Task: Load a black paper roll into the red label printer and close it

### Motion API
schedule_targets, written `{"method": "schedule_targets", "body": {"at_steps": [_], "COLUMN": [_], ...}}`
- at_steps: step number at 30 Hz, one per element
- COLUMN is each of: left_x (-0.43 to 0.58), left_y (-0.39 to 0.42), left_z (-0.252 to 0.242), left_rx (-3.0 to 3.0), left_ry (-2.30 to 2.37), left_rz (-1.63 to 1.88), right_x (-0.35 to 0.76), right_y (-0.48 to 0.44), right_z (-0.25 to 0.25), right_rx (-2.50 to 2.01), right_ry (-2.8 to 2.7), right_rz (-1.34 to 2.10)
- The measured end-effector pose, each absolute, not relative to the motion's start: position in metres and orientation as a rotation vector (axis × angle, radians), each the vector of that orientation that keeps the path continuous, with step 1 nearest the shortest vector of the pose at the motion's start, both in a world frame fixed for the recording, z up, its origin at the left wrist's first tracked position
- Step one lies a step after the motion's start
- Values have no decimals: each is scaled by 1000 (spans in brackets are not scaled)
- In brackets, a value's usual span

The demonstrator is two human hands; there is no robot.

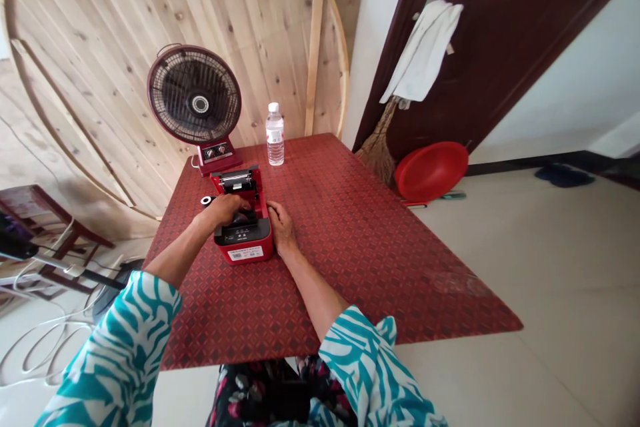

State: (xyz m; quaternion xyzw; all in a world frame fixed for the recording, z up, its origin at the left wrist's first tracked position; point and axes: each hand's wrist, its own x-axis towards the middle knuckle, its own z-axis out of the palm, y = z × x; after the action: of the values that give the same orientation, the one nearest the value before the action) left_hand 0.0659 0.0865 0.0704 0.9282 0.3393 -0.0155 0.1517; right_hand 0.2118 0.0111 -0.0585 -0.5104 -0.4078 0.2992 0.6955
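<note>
A red and black label printer (245, 230) stands on the table with its lid (237, 180) raised. My left hand (227, 209) reaches in from the left over the open compartment, fingers curled down inside; their tips, and anything between them, are hidden. My right hand (281, 223) grips the printer's right side, its fingers bent against the red wall. Just left of the printer, beside my left wrist, is a small white roll (206, 201) with a dark centre. A white sticker (245, 253) covers part of the printer's front.
Behind the printer are a round dark-red heater (200, 103) and a clear water bottle (275, 137) on the patterned red table (360, 247). A broom (377, 153) and red basin (433, 170) are by the door. Cables (45, 347) lie on the left floor.
</note>
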Motion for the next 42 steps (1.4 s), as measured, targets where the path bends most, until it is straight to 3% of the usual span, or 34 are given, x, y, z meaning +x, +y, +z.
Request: {"method": "schedule_targets", "body": {"at_steps": [10,16,20,27,35,42], "left_x": [20,15,13,13,12,9], "left_y": [28,11,13,10,6,8], "left_z": [49,20,12,8,9,6], "left_rx": [2035,2308,2592,2731,2610,2518], "left_ry": [861,588,539,694,795,902], "left_rz": [931,1242,1389,1568,1553,1332], "right_x": [214,215,223,229,218,218], "right_y": [5,8,31,50,-16,-25], "right_z": [-51,-57,-34,26,-3,-13], "right_rx": [-1151,-1127,-1090,-1012,-1001,-1009], "right_ry": [-899,-793,-784,-1068,-1112,-1201], "right_rz": [706,782,762,694,450,380]}}
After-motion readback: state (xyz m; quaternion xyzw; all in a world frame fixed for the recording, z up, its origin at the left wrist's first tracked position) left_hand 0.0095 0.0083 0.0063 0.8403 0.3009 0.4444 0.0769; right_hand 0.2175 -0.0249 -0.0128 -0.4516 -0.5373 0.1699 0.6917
